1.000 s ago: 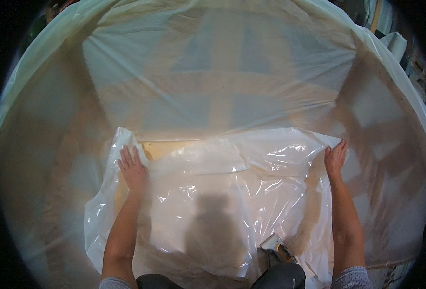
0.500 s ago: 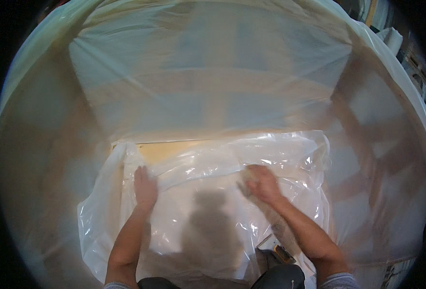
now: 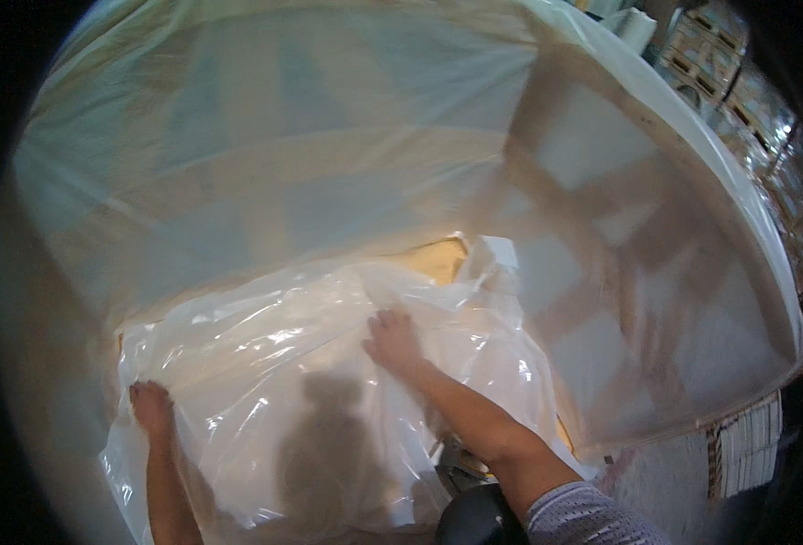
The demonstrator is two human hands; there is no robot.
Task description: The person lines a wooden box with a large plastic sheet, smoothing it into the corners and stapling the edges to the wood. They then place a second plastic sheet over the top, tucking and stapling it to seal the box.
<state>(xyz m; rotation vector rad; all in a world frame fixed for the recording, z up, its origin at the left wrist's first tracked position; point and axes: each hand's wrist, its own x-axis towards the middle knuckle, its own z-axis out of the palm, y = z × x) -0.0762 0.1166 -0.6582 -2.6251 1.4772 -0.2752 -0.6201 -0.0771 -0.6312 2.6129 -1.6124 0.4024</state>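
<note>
A clear, glossy plastic sheet (image 3: 238, 372) lies wrinkled over a broad, pale, flat surface in front of me. My left hand (image 3: 152, 407) is at the sheet's left side with its fingers curled on the film, close to the edge. Farther in, toward the middle of the far part, my right hand (image 3: 394, 338) rests on the sheet with its fingers apart. Beyond it, at the far right corner, a yellow patch (image 3: 439, 261) shows uncovered beside a bunched fold of film. My shadow falls across the middle of the sheet.
Tall walls of translucent film (image 3: 329, 200) rise on the far side and right, with wooden slats showing through. A partly hidden metal tool (image 3: 460, 461) lies near my knee (image 3: 483, 516). Stacked pale boards (image 3: 748, 454) stand outside at right; pallets (image 3: 703, 54) are at upper right.
The view has turned to the right, so the surface sits farther left. The film now covers the far left corner, and the far right corner shows yellow. My hands are farther apart.
</note>
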